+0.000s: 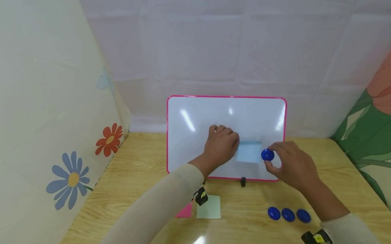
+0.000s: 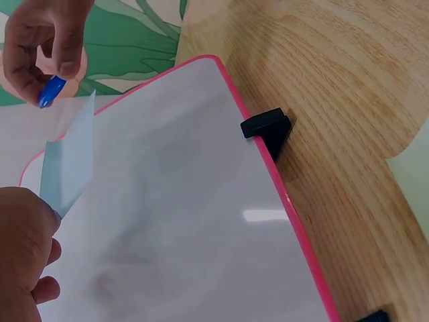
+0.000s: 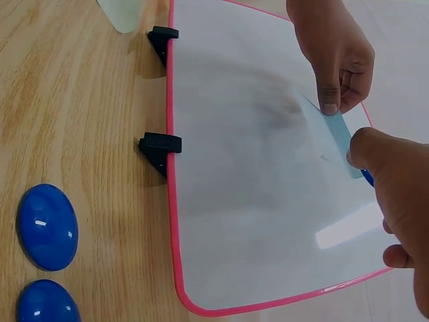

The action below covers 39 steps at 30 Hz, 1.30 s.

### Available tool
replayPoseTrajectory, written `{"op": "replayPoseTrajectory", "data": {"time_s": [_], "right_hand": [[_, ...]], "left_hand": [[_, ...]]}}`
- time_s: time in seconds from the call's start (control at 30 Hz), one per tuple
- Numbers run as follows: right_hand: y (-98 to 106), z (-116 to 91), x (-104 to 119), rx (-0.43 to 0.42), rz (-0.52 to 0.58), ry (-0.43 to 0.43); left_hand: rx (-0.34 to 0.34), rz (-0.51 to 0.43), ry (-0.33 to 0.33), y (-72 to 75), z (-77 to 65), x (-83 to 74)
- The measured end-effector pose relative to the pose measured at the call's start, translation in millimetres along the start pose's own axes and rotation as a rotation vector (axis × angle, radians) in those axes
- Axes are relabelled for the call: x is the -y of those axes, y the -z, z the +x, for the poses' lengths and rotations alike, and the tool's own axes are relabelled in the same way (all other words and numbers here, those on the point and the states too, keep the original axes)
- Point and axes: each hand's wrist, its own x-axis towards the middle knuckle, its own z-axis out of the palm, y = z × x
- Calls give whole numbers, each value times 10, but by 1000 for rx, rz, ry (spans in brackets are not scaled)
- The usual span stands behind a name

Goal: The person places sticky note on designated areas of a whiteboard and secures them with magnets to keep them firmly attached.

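Note:
My left hand (image 1: 221,146) pinches one edge of a light blue sticky note (image 1: 249,153) in front of a whiteboard (image 1: 194,144) with a pink frame. In the left wrist view the note (image 2: 70,164) is creased along a strip and stands away from the board. My right hand (image 1: 293,163) holds a round blue magnet (image 1: 267,154) between thumb and forefinger, just right of the note. In the right wrist view the right fingers mostly hide that magnet (image 3: 367,177), close to the note's strip (image 3: 340,137).
Several more things lie on the wooden table (image 1: 242,229): three blue magnets (image 1: 288,215) at the right, a pale green note (image 1: 209,207) and a pink note (image 1: 184,211) partly behind the left sleeve. Black feet (image 3: 161,147) hold the board's lower edge.

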Motion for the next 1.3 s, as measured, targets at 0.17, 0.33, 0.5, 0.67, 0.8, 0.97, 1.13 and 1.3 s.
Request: {"op": "replayPoseTrajectory", "data": {"time_s": [0.17,0.33,0.5,0.67,0.8,0.97,1.13,1.3], "right_hand": [[16,32,6,18,0,-19],[13,62,4,32,-4,-41],[10,102,0,36,7,-57],[-4,132,-21,27,23,-55],[-12,145,-31,-2,29,-36],[-15,179,-15,-18,43,-28],[-41,195,-25,-22,34,-33],[-37,199,-73,-32,20,-34]], "left_hand": [[6,12,1,-2,38,-18],[-3,20,1,0,70,-12],[-3,27,13,-4,99,10],[-9,19,7,-13,124,19],[-9,13,-1,-4,136,13],[-7,23,18,9,159,15],[-7,27,16,17,194,23],[-2,16,22,34,227,15]]}}
